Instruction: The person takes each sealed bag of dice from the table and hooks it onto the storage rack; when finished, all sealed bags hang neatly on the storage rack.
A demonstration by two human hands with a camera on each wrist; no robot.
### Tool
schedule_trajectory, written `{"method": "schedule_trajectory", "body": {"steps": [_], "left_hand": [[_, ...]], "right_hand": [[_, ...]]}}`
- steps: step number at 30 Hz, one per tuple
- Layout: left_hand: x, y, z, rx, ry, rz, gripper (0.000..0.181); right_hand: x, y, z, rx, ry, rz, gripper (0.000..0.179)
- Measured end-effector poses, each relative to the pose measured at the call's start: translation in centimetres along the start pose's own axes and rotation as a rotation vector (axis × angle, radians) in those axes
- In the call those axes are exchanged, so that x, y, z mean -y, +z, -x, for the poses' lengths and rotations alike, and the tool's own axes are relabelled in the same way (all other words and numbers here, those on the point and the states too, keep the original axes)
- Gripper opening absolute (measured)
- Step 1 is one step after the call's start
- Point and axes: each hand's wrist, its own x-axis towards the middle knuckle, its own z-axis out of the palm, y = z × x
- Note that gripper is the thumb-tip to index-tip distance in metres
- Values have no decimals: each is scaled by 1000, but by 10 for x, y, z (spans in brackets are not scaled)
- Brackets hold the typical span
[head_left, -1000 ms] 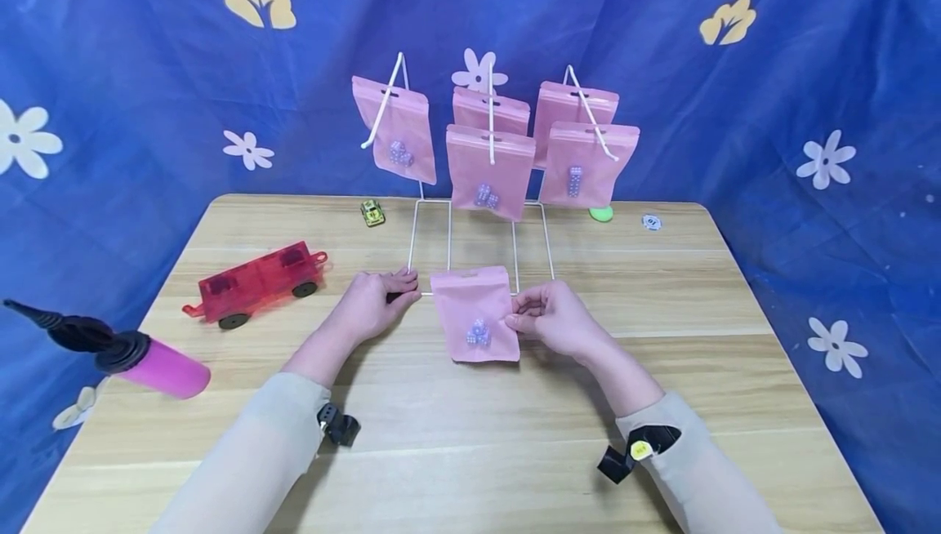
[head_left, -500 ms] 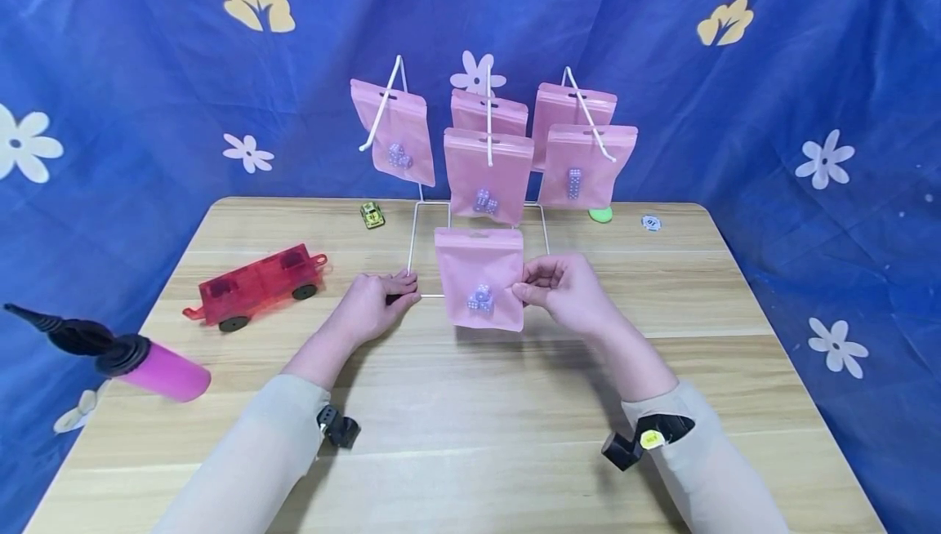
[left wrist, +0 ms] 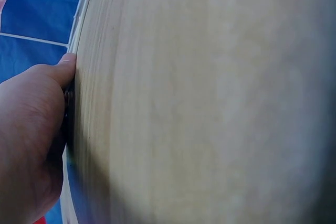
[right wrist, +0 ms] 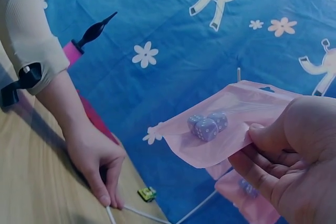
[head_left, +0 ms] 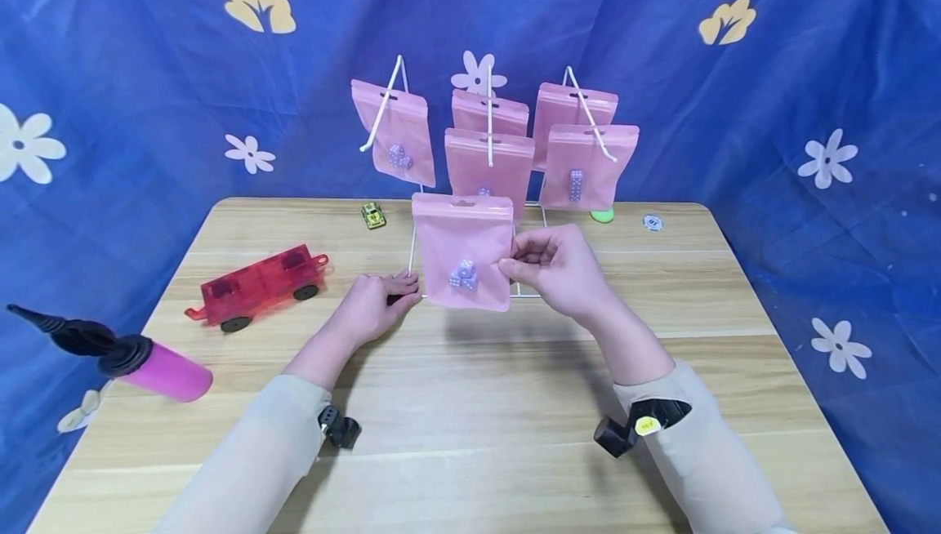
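My right hand (head_left: 562,269) pinches the right edge of a pink zip bag (head_left: 461,232) between thumb and fingers, holding it above the table. Several pale purple dice (right wrist: 207,125) show through the bag in the right wrist view. Behind it stands a white wire display rack (head_left: 412,252) with three hooks. One pink bag (head_left: 400,122) hangs on the left hook, two on the middle hook and two on the right hook (head_left: 588,113). My left hand (head_left: 375,305) grips the front left corner of the rack's base; in the left wrist view its thumb lies at the wire.
Left on the wooden table (head_left: 470,436) are a red toy wagon (head_left: 260,285) and a pink and black hand pump (head_left: 165,369). A small yellow toy car (head_left: 373,215), a green disc (head_left: 602,215) and a poker chip (head_left: 652,223) lie near the back edge.
My right hand has raised the pink bag from near the table to before the middle hook, moving slightly left at the end. The left hand has stayed at the rack's corner.
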Motion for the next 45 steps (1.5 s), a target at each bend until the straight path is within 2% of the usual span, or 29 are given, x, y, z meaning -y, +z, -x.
{"method": "schedule_trajectory", "body": {"steps": [6,13,20,27,33,36,38,42,45], "left_hand": [[-1,-1,1,15,-1,-17,30],[0,-2,4,-16,10,-42,24],[0,-2,4,-35,-6,-11,35],[3,0,1,-27,41,69,12],[3,2,-1,-50,125,77,2],[2,2,0,-71,153,68,6],[2,2,1,-84,148,63,2],[1,2,4,-96,113,60,18],[1,3,4,-92,91,61,21]], "right_hand": [[13,5,-8,25,-70,-22,6],[27,16,-17,67,-128,-57,7],[41,28,-27,96,-164,-68,6],[45,41,-41,86,-147,-99,4],[44,51,-51,89,-122,-94,4],[41,55,-57,82,-104,-100,4],[40,58,-60,77,-94,-109,4],[38,63,-66,73,-75,-126,2],[37,65,-70,76,-67,-130,4]]}}
